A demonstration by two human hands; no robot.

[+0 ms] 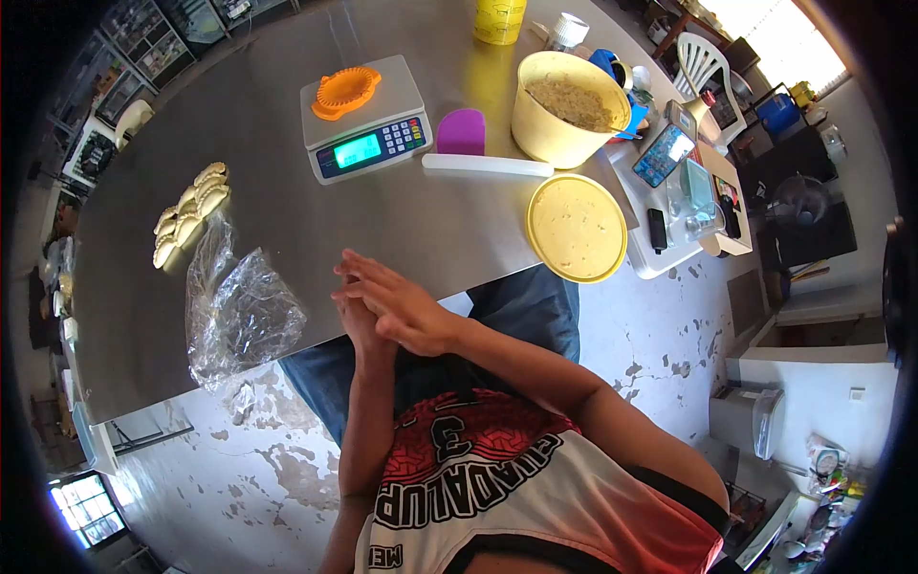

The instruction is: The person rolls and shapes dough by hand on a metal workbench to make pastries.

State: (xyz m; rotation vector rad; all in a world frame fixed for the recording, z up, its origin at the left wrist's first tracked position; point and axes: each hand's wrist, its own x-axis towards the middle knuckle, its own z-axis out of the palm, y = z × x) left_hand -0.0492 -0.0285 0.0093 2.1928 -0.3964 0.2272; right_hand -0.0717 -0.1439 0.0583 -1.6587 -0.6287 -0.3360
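Observation:
My right hand (413,308) lies across my left hand (360,322) just over the table's front edge. The right fingers are stretched out, with nothing visible in them. Most of the left fingers are hidden beneath the right hand. To the left is a crumpled clear plastic bag (251,311), and behind it sit several folded dough pieces (191,212) with crimped edges. An orange crimping mould (345,92) rests on a lit digital scale (392,94). A purple scraper (462,132) and a long white strip (488,165) lie right of the scale.
A cream tub (542,134) of filling stands at the back right, with its yellow lid (577,228) overhanging the table edge. Behind is a yellow container (498,21). A phone (664,156) stands over a white side surface (643,251); a white chair (706,67) is beyond.

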